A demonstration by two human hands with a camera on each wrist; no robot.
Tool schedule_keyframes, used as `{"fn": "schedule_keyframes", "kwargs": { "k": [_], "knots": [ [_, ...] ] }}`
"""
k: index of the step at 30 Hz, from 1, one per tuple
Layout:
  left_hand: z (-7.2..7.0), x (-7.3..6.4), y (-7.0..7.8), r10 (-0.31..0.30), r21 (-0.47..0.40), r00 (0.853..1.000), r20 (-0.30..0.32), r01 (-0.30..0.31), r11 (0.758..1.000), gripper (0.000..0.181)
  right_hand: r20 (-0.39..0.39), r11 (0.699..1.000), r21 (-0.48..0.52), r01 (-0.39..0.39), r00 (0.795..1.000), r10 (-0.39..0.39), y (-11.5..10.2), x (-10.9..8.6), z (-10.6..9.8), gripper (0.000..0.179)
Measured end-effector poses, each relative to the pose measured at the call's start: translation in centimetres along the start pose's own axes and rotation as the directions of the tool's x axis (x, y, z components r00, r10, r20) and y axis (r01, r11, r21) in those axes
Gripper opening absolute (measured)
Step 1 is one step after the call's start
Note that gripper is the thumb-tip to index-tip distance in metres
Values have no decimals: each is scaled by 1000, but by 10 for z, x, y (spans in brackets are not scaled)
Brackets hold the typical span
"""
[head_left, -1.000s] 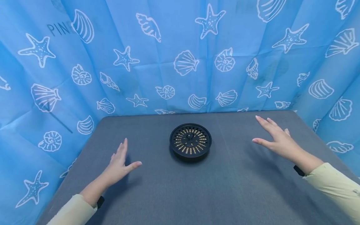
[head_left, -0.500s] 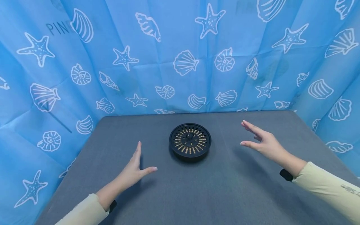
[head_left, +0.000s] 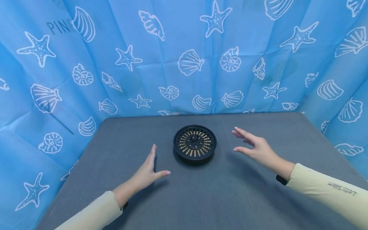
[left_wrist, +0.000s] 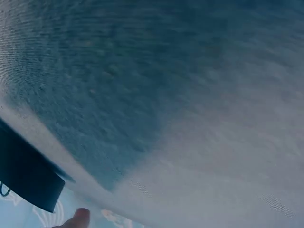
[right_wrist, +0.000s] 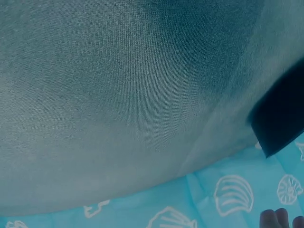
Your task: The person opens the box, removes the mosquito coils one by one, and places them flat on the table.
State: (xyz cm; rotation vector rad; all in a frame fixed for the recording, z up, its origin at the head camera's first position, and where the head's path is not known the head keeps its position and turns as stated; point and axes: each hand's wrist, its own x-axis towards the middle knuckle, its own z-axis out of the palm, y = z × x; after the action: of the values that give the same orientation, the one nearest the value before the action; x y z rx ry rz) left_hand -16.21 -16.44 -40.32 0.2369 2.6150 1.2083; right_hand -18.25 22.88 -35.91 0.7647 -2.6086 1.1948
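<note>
Round black slotted-top dish (head_left: 195, 144), no long axis, lies between left hand (head_left: 144, 173) and right hand (head_left: 257, 149), neither clearly nearer, both empty, fingers extended.

Head view — high, forward-down; wrist views — low, close over table (head_left: 201, 199), toward curtain (head_left: 161, 35); all share black container (head_left: 195, 144).

A round black container (head_left: 195, 147) with a slotted, knobbed lid (head_left: 195, 140), tan showing through the slots, sits upright near the middle of the counter's far edge (head_left: 155, 120).
</note>
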Motion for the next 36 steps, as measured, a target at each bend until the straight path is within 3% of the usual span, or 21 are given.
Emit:
{"fn": "schedule_keyframes", "kwargs": {
  "k": [10,19,24,29,36],
  "knots": [
    [17,17,5,-31,-27,999,-6,31,999,116,62,994,61,-94,994,91,1,13,12,66],
    [25,36,14,-42,-134,999,3,42,990,117,94,986,109,-129,988,119,-1,31,20,61],
    [27,43,18,-59,-206,998,9,59,977,116,113,981,144,-127,987,111,-1,42,29,61],
    [27,53,18,-37,-249,999,26,42,967,116,153,975,168,-142,981,116,-3,51,40,61],
    [24,66,22,-22,-259,998,57,36,965,116,224,972,182,-150,969,108,-2,67,51,58]
  ]
}}
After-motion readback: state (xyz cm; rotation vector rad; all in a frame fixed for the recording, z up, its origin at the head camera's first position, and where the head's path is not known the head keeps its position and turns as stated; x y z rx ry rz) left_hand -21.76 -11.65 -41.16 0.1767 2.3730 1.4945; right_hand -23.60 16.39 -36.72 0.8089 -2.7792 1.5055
